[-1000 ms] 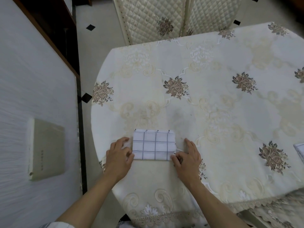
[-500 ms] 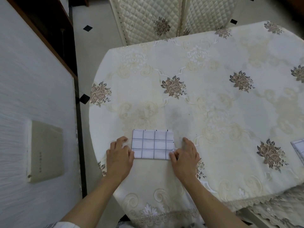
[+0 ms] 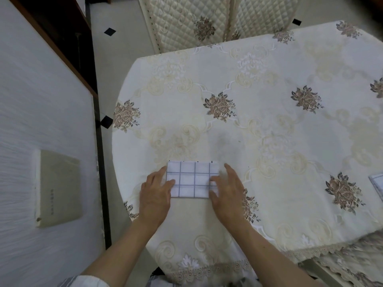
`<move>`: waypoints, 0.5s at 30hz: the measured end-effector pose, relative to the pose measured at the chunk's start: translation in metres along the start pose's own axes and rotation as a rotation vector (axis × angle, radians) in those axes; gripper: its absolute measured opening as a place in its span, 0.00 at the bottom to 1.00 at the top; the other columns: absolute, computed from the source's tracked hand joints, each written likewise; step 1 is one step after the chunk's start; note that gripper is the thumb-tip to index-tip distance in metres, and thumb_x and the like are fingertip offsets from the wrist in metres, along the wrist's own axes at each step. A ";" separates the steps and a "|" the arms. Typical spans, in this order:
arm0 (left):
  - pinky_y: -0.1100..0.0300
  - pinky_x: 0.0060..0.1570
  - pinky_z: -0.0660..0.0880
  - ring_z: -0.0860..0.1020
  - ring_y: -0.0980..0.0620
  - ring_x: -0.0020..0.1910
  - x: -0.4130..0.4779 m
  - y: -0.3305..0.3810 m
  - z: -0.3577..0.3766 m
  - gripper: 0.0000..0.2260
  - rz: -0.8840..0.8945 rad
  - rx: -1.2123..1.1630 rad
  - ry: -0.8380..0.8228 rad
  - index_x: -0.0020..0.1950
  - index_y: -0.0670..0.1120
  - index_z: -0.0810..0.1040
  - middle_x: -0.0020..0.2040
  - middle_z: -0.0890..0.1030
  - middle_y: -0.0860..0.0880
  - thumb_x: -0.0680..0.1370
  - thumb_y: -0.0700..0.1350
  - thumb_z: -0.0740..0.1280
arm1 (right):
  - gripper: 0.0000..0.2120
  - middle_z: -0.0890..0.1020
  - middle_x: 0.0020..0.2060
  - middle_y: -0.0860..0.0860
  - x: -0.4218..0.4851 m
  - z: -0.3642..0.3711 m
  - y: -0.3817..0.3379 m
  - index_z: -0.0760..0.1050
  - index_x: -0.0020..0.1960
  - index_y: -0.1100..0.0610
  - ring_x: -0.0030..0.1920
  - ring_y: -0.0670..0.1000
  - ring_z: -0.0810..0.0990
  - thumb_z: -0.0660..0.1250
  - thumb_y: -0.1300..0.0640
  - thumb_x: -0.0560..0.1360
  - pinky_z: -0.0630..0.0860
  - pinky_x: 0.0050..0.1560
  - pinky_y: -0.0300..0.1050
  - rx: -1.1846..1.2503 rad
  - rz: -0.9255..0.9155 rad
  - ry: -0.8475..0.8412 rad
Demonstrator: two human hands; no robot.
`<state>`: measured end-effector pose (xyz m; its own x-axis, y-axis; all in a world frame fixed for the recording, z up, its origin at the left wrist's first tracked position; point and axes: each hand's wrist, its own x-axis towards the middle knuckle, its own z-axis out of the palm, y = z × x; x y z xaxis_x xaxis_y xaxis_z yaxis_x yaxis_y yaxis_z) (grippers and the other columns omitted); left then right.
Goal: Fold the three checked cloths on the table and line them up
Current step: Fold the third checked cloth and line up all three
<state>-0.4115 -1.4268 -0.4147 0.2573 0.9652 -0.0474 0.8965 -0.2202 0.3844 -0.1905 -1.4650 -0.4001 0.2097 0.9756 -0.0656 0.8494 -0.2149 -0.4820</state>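
Note:
A white checked cloth [image 3: 192,179], folded into a small rectangle, lies flat near the table's near-left edge. My left hand [image 3: 156,192] rests on its left edge with the fingertips over the cloth. My right hand [image 3: 227,190] lies flat on its right edge, fingers spread, thumb over the lower right corner. Both hands press on the cloth rather than grasp it. A second checked cloth [image 3: 377,183] shows only as a corner at the frame's right edge. A third cloth is not in view.
The table [image 3: 269,125] wears a cream embroidered cloth with brown flower motifs. Two quilted chair backs [image 3: 199,23] stand at its far side. A white wall with a beige switch plate [image 3: 58,188] runs close along the left. Lace trim hangs at the near edge.
Both hands have slid inward onto the folded cloth's left and right edges. The right hand has opened flat. The cloth stays in the same spot.

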 end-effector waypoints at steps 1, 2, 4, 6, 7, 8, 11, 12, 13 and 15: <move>0.45 0.47 0.76 0.73 0.41 0.62 0.000 0.001 0.001 0.10 0.010 0.025 0.000 0.51 0.47 0.83 0.70 0.74 0.43 0.71 0.38 0.73 | 0.15 0.62 0.75 0.57 0.000 0.002 -0.002 0.76 0.54 0.50 0.75 0.59 0.60 0.73 0.59 0.69 0.62 0.69 0.56 -0.024 -0.063 -0.029; 0.45 0.48 0.76 0.73 0.41 0.63 0.000 0.002 0.001 0.09 0.010 0.041 0.007 0.51 0.47 0.83 0.70 0.73 0.43 0.72 0.41 0.72 | 0.15 0.61 0.75 0.56 0.000 0.006 -0.005 0.77 0.55 0.50 0.76 0.58 0.58 0.73 0.57 0.69 0.61 0.70 0.56 -0.046 -0.097 -0.056; 0.46 0.50 0.76 0.72 0.42 0.63 0.000 0.005 0.001 0.12 -0.013 0.052 0.005 0.52 0.48 0.83 0.70 0.73 0.44 0.73 0.52 0.68 | 0.17 0.59 0.76 0.55 0.000 0.012 -0.010 0.77 0.57 0.49 0.77 0.57 0.56 0.73 0.50 0.70 0.60 0.72 0.57 -0.075 -0.093 -0.087; 0.48 0.51 0.74 0.72 0.42 0.64 0.000 0.008 0.000 0.17 -0.038 0.050 0.000 0.51 0.49 0.83 0.70 0.73 0.45 0.71 0.59 0.67 | 0.18 0.60 0.77 0.55 0.000 0.016 -0.015 0.76 0.57 0.49 0.77 0.57 0.55 0.73 0.45 0.69 0.59 0.72 0.57 -0.097 -0.067 -0.085; 0.49 0.51 0.74 0.72 0.42 0.64 -0.001 0.009 0.001 0.18 -0.046 0.052 0.003 0.51 0.49 0.82 0.70 0.73 0.45 0.70 0.60 0.69 | 0.19 0.60 0.76 0.56 0.001 0.018 -0.017 0.76 0.56 0.50 0.77 0.56 0.55 0.73 0.44 0.69 0.59 0.72 0.57 -0.111 -0.065 -0.078; 0.48 0.50 0.73 0.72 0.43 0.64 -0.001 0.011 0.001 0.18 -0.055 0.056 0.005 0.51 0.49 0.82 0.70 0.73 0.45 0.69 0.60 0.72 | 0.20 0.61 0.76 0.56 0.001 0.020 -0.019 0.76 0.56 0.51 0.77 0.56 0.55 0.73 0.43 0.68 0.59 0.72 0.57 -0.128 -0.067 -0.073; 0.49 0.50 0.73 0.73 0.43 0.63 -0.001 0.012 0.002 0.20 -0.072 0.059 0.007 0.50 0.49 0.82 0.68 0.74 0.45 0.66 0.60 0.76 | 0.21 0.62 0.75 0.56 0.002 0.021 -0.022 0.76 0.54 0.52 0.77 0.56 0.56 0.74 0.42 0.67 0.59 0.72 0.56 -0.159 -0.070 -0.066; 0.49 0.50 0.73 0.73 0.43 0.63 -0.001 0.011 0.003 0.20 -0.066 0.065 0.003 0.50 0.50 0.82 0.68 0.75 0.46 0.66 0.60 0.76 | 0.21 0.62 0.75 0.56 0.002 0.022 -0.021 0.77 0.54 0.51 0.76 0.56 0.57 0.74 0.42 0.67 0.59 0.71 0.56 -0.160 -0.071 -0.063; 0.49 0.50 0.73 0.73 0.43 0.62 -0.001 0.010 0.004 0.20 -0.055 0.072 -0.004 0.50 0.50 0.82 0.68 0.75 0.46 0.66 0.60 0.76 | 0.21 0.63 0.75 0.56 0.002 0.022 -0.019 0.77 0.53 0.51 0.76 0.57 0.57 0.75 0.42 0.66 0.59 0.71 0.56 -0.157 -0.075 -0.059; 0.50 0.50 0.72 0.73 0.43 0.62 0.000 0.006 0.004 0.19 -0.044 0.077 -0.010 0.51 0.50 0.83 0.67 0.76 0.46 0.66 0.60 0.77 | 0.20 0.64 0.75 0.56 0.002 0.021 -0.013 0.78 0.53 0.49 0.76 0.58 0.58 0.76 0.42 0.65 0.59 0.70 0.57 -0.143 -0.093 -0.057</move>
<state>-0.4046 -1.4286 -0.4161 0.2208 0.9726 -0.0722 0.9319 -0.1885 0.3100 -0.2112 -1.4593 -0.4121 0.1030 0.9916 -0.0777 0.9249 -0.1243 -0.3594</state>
